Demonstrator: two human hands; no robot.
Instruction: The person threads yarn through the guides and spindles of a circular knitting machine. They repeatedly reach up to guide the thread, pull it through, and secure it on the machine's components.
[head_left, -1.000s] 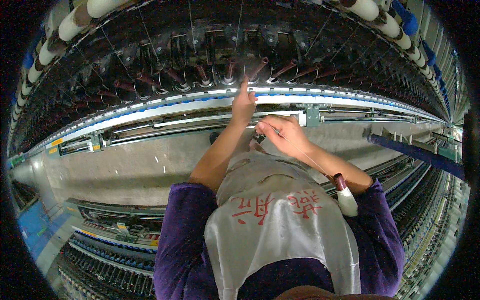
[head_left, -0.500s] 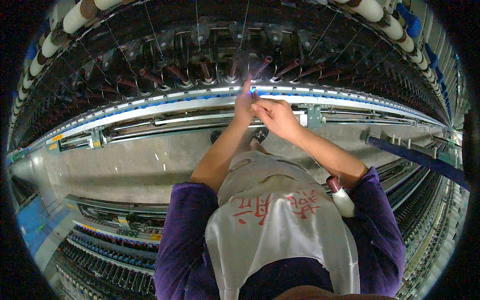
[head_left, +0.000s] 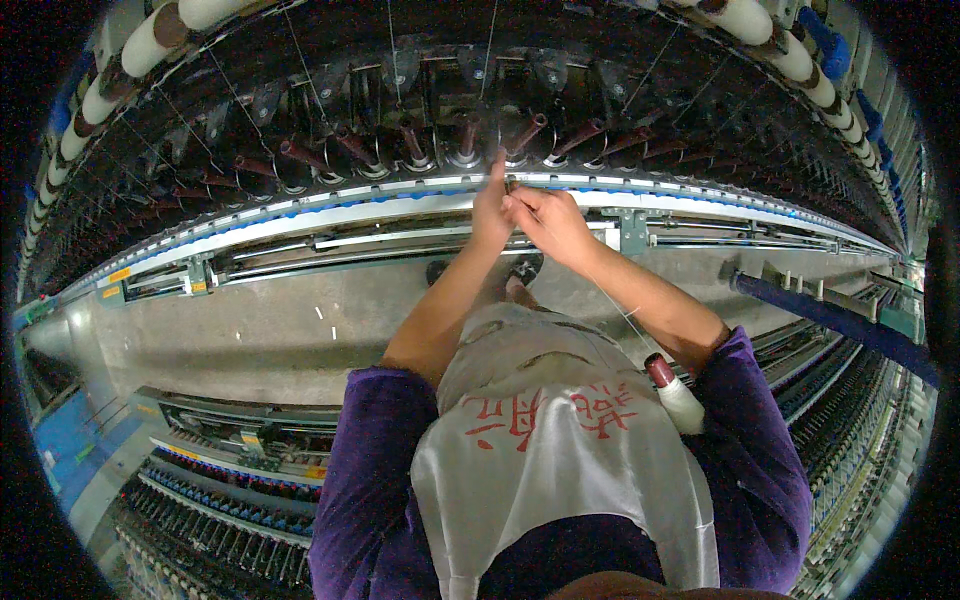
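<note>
Left hand (head_left: 492,205) finger extended, right hand (head_left: 545,222) pinching thin thread (head_left: 610,300), steel rail (head_left: 300,215)

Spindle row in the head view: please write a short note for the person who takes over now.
Left hand: raised at the spindle row, forefinger pointing up at one spindle.
Right hand: beside the left, fingers pinched; a thin thread seems to run from it toward the bobbin at the right elbow.
Done: hands at the spindle.
Left: cannot tell if the thread is joined; check it.
</note>
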